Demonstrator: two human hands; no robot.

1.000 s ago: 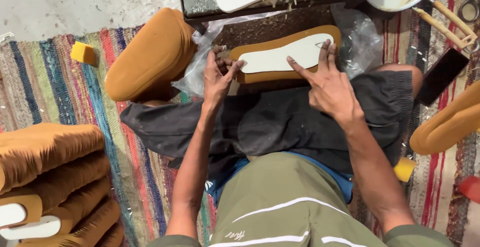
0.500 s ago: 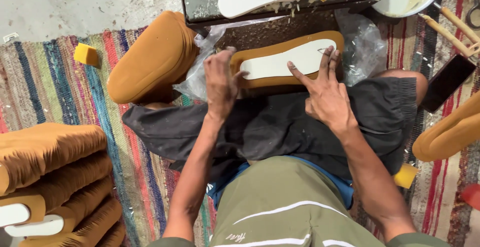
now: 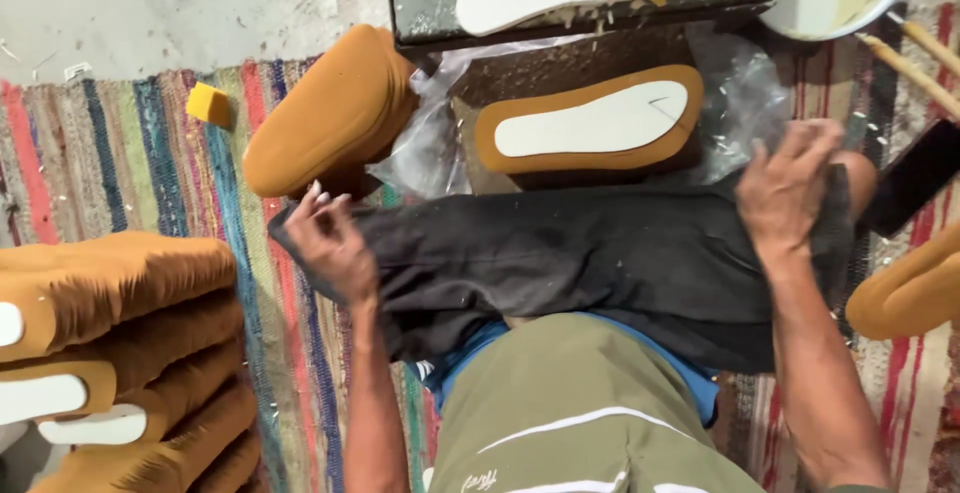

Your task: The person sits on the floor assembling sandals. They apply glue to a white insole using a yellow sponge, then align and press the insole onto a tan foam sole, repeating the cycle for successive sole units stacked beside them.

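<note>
Now: left hand (image 3: pixel 330 243) pinching dark cloth (image 3: pixel 600 263) at its left edge | right hand (image 3: pixel 785 193) gripping right edge | tan insole (image 3: pixel 590 123) just beyond, untouched | rug (image 3: pixel 120 153) open left.

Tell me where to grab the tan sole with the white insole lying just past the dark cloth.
Take the tan sole across its narrow waist, coming from above. It lies flat, white insole up, and its long edges are clear. Both hands, the left hand and the right hand, are on the dark cloth.

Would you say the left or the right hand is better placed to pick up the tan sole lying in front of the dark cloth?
Probably the right hand: it rests on the dark cloth just beside the tan sole, nearer than the left hand.
</note>
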